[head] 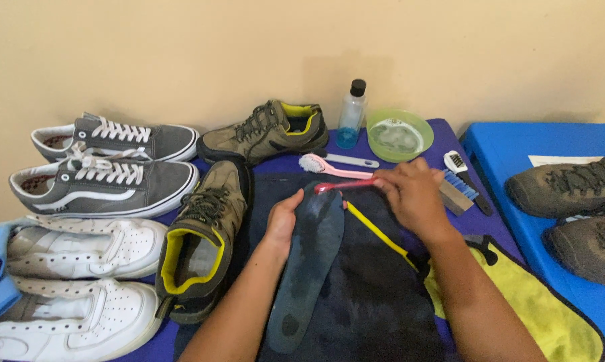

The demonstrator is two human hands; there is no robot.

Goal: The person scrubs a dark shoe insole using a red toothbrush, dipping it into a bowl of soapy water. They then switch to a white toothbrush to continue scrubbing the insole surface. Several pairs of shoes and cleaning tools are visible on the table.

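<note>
My left hand [282, 221] grips the left edge of a dark grey insole [309, 268] that lies lengthwise on a dark cloth [376, 302]. My right hand [413, 194] holds a red-handled brush [342, 186] whose head rests on the insole's toe end. An olive shoe with yellow lining [202, 241] lies just left of my left hand. Its mate [265, 131] stands further back near the wall.
Pink toothbrush [332, 167], white brush [349, 160], blue-bristled wooden brush [458, 190] and small black-and-white brush [464, 171] lie behind. Clear bottle with blue liquid [351, 114], green bowl [399, 134]. Grey sneakers [108, 171], white sneakers [74, 281] left. Yellow cloth [543, 308], blue box [517, 144] with brown shoes [570, 188] right.
</note>
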